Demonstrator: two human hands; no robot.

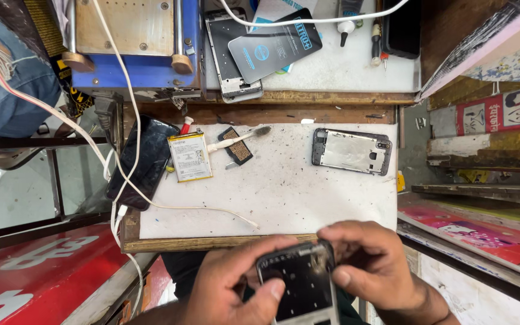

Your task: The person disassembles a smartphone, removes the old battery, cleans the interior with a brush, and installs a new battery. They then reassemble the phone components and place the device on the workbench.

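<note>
I see left hand (227, 289) and right hand (371, 265) gripping a phone frame (299, 286) by its edges (light, thin, probably fragile), surface (284, 192) beyond.

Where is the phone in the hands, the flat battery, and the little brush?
phone (301, 287): head view, on its dark middle panel.
battery (190, 157): head view, on its white label face.
brush (236, 140): head view, on its white handle.
</note>
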